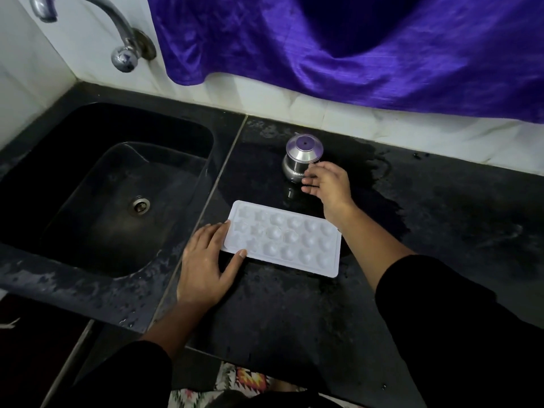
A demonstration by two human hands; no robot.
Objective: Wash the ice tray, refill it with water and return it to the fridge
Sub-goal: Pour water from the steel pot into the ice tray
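While left hand [206, 260] touches the ice tray's [282, 240] end — grip spread — right hand [326, 181] hovers apart; spread too.

Wet black stone counter [294, 304], white ice tray [282, 242] flat on it, steel pot [300, 160] behind

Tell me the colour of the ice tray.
The ice tray is white; the head view shows it.

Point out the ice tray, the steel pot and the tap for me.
ice tray [290, 242]: head view, on the middle of its moulded cells.
steel pot [304, 147]: head view, on its lid.
tap [116, 25]: head view, on the curved spout.
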